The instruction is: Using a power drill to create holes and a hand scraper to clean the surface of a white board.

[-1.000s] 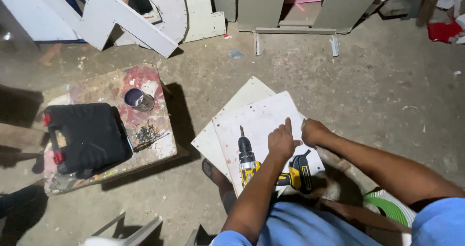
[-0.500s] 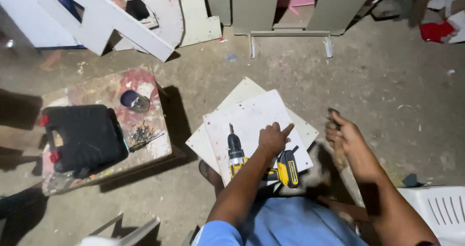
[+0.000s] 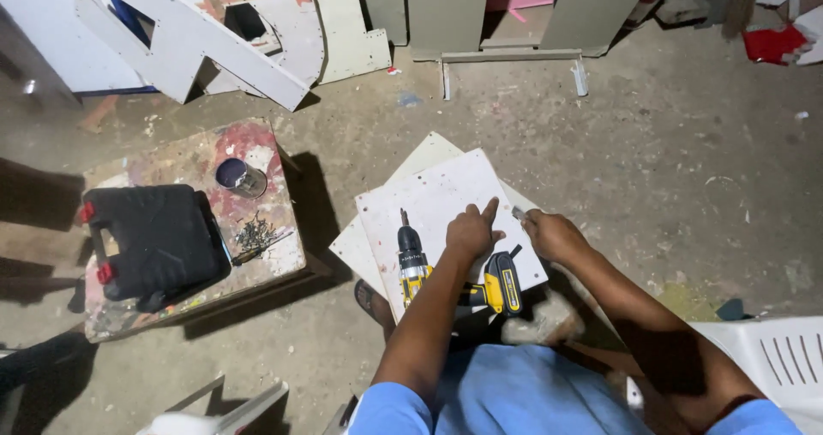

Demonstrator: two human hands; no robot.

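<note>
A white board (image 3: 429, 199) speckled with small marks lies on a second pale board over my lap. My left hand (image 3: 470, 231) rests on it, index finger stretched forward and the other fingers curled, holding nothing. A yellow and black cordless drill (image 3: 411, 264) lies on the board just left of that hand, bit pointing away from me, its battery (image 3: 502, 284) under my wrist. My right hand (image 3: 549, 234) sits at the board's right edge, fingertips pinched on a small grey piece (image 3: 518, 215); I cannot tell what it is.
A low paint-stained table (image 3: 274, 255) at left carries a black tool case (image 3: 154, 238), a tin can (image 3: 240, 178) and a pile of dark screws (image 3: 255, 231). White cut-out panels (image 3: 197, 41) lean at the back. A white plastic chair (image 3: 771, 349) stands at lower right.
My right hand left the board, swung out to the right, and came back to the board's right edge pinching a small grey piece. The left hand stayed on the board.
</note>
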